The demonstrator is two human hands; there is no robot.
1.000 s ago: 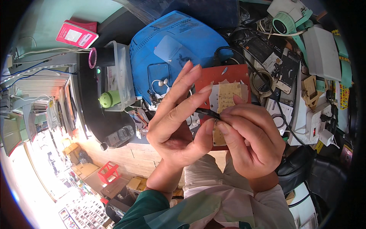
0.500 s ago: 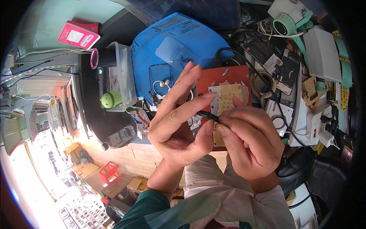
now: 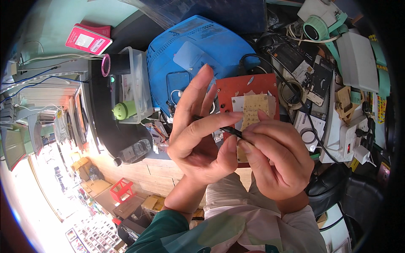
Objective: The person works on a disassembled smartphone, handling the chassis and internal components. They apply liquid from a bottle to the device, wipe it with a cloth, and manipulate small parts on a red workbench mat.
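A thin black cable runs between my two hands above the work surface. My right hand is closed, its thumb and fingertips pinching the cable's right end. My left hand is open, with fingers stretched apart. The cable passes behind its index finger, and a dark bit of it shows above that finger; the thumb tip sits just below. Whether the left fingers press on the cable is hidden. Beneath the hands lies a red-brown board bearing a tan dotted plate.
Behind my left hand is a blue tray-like surface with white earphones. A clear plastic bin, a green figure and a clear bottle stand left. At right are phone parts, a tape roll and a power strip.
My left hand has tilted and its fingers have shifted, the index finger extending farther over the cable. More of the cable shows between the hands. My right hand keeps its pinch.
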